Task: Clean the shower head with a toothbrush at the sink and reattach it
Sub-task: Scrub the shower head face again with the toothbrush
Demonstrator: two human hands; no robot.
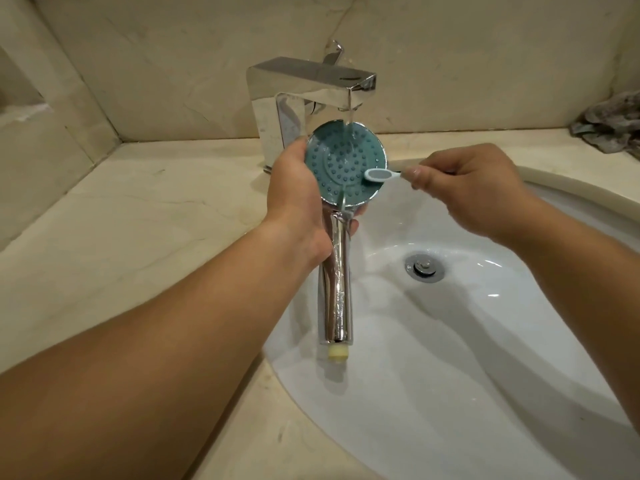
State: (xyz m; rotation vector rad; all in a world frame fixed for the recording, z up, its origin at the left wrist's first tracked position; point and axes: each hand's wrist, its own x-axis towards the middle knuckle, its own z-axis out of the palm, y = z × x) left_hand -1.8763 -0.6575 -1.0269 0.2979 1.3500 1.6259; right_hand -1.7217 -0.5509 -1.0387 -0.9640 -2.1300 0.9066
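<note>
Left hand [298, 199] grips shower head [346, 161]; right hand [467, 188] pinches toothbrush [379, 174] against its face.

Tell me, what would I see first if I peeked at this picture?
First, the round blue shower head in the middle, held up by the left hand under water running from the shiny tap. Next, the toothbrush, pinched in the right hand, its head against the blue face. Below them sits the white sink with its silver drain.
</note>
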